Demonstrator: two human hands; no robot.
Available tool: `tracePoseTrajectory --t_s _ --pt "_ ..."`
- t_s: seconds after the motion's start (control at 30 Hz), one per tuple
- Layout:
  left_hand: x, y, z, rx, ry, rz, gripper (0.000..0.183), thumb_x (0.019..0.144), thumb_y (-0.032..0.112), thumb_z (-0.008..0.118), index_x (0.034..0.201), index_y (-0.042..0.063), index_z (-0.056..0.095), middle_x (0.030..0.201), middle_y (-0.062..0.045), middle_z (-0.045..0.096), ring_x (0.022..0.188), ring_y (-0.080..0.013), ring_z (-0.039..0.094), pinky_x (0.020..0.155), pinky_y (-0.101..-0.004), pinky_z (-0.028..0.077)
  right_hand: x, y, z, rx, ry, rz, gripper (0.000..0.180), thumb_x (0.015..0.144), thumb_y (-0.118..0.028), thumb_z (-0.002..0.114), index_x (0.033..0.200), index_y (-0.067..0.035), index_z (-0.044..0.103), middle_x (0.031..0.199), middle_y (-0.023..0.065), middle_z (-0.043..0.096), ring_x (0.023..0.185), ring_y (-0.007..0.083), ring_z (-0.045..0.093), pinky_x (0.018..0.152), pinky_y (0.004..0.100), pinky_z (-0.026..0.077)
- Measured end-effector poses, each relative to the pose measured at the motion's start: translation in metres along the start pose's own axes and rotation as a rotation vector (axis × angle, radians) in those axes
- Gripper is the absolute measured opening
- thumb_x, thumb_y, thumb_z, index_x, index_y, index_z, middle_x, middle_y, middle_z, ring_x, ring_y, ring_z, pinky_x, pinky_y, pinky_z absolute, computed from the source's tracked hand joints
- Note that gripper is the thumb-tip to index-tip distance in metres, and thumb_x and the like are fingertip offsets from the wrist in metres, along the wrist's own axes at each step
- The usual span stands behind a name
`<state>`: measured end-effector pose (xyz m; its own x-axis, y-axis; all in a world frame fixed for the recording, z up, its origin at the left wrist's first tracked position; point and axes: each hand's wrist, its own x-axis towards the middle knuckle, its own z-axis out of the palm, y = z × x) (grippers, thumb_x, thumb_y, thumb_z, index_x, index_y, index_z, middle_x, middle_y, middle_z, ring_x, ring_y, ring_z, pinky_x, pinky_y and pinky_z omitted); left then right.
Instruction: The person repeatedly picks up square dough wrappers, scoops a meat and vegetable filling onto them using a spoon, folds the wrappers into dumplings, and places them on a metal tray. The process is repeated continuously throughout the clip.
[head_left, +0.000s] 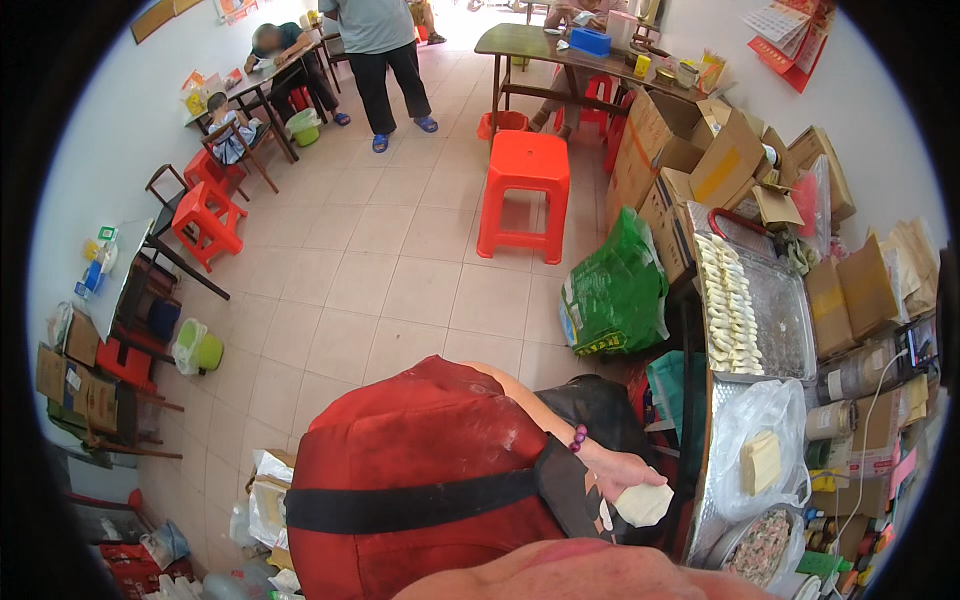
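Observation:
My left hand (619, 471), below a purple bead bracelet (577, 438), holds a pale dough wrapper (645, 506) in front of my red apron (420, 457). My right forearm (540, 574) crosses the bottom of the picture; the hand itself is out of view. On the metal-topped counter to the right, a stack of wrappers (760, 463) lies on a clear plastic bag (739, 420). Nearer the bottom edge stands a bowl of minced meat filling with green bits (759, 546). Beyond the bag, folded dumplings (727, 307) fill the left part of a metal tray (784, 322).
Cardboard boxes (724, 157) and jars (832, 420) crowd the counter's back. A green bag (619, 292) and a red stool (525, 195) stand on the tiled floor. One person (379, 67) stands; others sit at tables (517, 41).

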<state>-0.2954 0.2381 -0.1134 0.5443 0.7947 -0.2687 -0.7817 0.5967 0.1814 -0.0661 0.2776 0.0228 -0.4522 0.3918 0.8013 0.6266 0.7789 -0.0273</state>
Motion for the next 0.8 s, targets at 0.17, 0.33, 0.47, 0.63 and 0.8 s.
tracePoseTrajectory --t_s 0.17,0.33,0.47,0.63,0.8 --pt "0.0 0.001 0.008 0.023 0.002 -0.01 0.028 0.094 0.023 0.045 0.112 0.003 0.053 0.106 -0.009 0.062 0.097 -0.0231 0.061 0.083 -0.0391 0.05 0.001 -0.015 -0.012 -0.116 -0.204 0.275 0.022 0.088 -0.013 0.053 0.077 0.005 0.06 0.071 0.0214 0.053 0.07 0.0399 0.05 0.065 0.0458 0.04" --pt "0.008 -0.001 0.007 0.036 -0.027 -0.003 0.027 0.093 0.022 0.047 0.112 0.003 0.054 0.105 -0.008 0.063 0.096 -0.0226 0.062 0.083 -0.0385 0.05 -0.006 0.039 0.018 0.11 0.171 -0.286 0.019 0.087 -0.011 0.054 0.079 0.006 0.061 0.072 0.0222 0.053 0.07 0.0405 0.049 0.066 0.0467 0.04" --pt "0.01 0.0 0.008 0.045 -0.029 -0.021 0.028 0.093 0.022 0.047 0.113 0.003 0.053 0.106 -0.008 0.063 0.096 -0.0232 0.062 0.083 -0.0387 0.05 -0.002 0.007 -0.003 -0.003 -0.015 0.006 0.018 0.087 -0.009 0.054 0.08 0.006 0.061 0.073 0.0222 0.054 0.072 0.0406 0.05 0.068 0.046 0.041" --pt "0.011 -0.004 0.006 0.051 -0.062 -0.053 0.03 0.094 0.022 0.045 0.115 0.003 0.052 0.109 -0.009 0.062 0.098 -0.0244 0.061 0.084 -0.0394 0.049 -0.003 0.043 0.02 0.196 0.222 -0.419 0.018 0.088 -0.009 0.053 0.083 0.005 0.061 0.074 0.0214 0.055 0.072 0.04 0.051 0.068 0.0443 0.042" --pt "0.008 -0.002 0.014 0.098 0.033 -0.037 0.033 0.096 0.026 0.041 0.116 0.002 0.051 0.111 -0.009 0.06 0.1 -0.0245 0.06 0.084 -0.0394 0.049 0.008 -0.017 -0.019 -0.023 -0.218 0.282 0.018 0.089 -0.009 0.053 0.084 0.005 0.062 0.075 0.021 0.056 0.071 0.0395 0.052 0.067 0.0441 0.043"
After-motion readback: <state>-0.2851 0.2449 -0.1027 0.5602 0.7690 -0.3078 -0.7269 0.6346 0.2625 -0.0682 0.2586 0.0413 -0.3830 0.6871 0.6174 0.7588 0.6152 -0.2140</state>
